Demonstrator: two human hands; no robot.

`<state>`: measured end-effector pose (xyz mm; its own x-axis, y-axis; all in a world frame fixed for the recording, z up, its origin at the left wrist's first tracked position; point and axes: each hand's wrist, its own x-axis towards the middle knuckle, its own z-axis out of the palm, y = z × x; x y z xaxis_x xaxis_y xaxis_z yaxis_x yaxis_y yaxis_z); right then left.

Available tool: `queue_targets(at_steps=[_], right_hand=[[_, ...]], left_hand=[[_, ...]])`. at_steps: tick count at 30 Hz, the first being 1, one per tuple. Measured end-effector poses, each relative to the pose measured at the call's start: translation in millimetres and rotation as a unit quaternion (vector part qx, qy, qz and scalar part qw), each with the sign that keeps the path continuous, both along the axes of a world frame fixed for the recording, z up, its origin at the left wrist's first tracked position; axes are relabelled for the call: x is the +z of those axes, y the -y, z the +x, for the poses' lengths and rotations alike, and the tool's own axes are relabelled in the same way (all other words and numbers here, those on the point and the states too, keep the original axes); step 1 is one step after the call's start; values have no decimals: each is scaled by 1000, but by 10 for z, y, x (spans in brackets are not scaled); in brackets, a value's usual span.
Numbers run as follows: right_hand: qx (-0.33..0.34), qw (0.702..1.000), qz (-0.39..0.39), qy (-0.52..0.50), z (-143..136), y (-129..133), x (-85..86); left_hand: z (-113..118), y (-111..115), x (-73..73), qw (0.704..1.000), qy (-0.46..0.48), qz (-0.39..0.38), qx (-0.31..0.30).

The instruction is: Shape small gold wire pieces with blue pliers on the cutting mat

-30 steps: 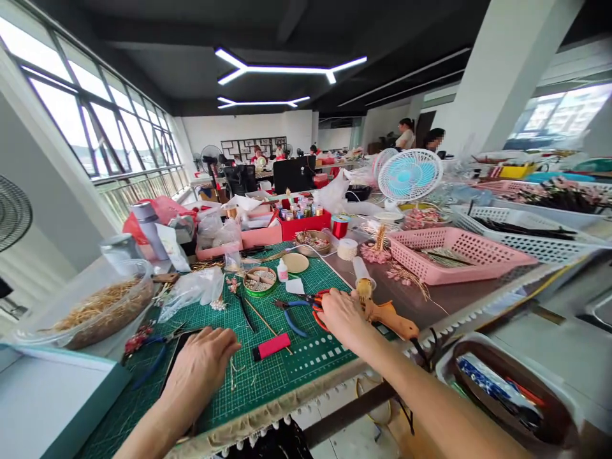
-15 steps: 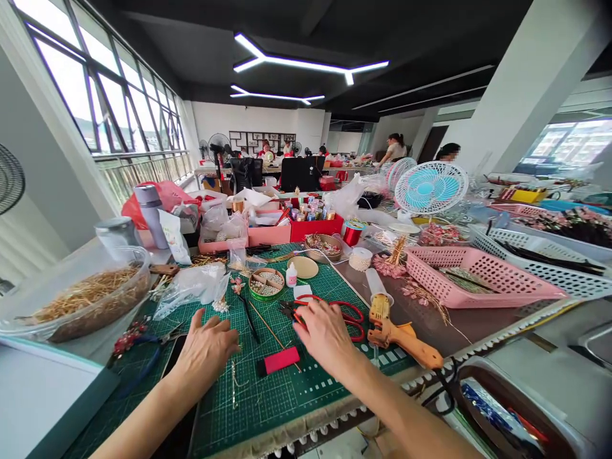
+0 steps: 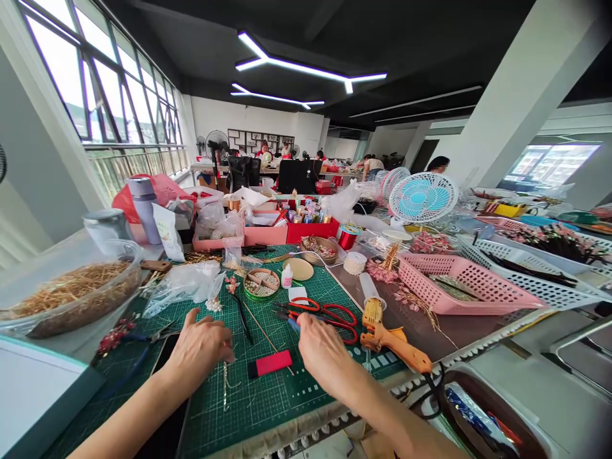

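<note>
Right hand [image 3: 322, 347] drawn nearer mat edge [image 3: 306, 410], fingers [image 3: 306, 324] grasping pliers [image 3: 292, 324], left hand [image 3: 201, 344] unclenched, bare mat [image 3: 261, 405] between forearms [image 3: 370, 398].

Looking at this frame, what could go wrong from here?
The right hand is close to the pliers and red-handled scissors, so a finger might get nicked or pinched. The glue gun lies near that arm; a bump could shift it. The open bead dish could spill if knocked.

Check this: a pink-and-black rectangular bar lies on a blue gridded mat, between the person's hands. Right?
Not blue: the head view shows a green gridded mat. The pink-and-black rectangular bar lies on it, between the left hand and right hand.
</note>
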<state>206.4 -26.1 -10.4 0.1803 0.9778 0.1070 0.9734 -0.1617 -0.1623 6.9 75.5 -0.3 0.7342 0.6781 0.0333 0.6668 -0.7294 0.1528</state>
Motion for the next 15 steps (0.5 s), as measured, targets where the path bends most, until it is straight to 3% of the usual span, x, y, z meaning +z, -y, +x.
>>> queue_targets(at_steps=[5, 8, 15], right_hand=[[15, 992, 77, -100, 148, -100, 132], [7, 970, 127, -207, 296, -145, 124], [-23, 857, 195, -477, 493, -40, -95]], left_hand=[[-23, 5, -1, 1000, 2, -14, 5], [-44, 0, -9, 1000, 6, -22, 7], [-43, 0, -28, 999, 28, -39, 12]])
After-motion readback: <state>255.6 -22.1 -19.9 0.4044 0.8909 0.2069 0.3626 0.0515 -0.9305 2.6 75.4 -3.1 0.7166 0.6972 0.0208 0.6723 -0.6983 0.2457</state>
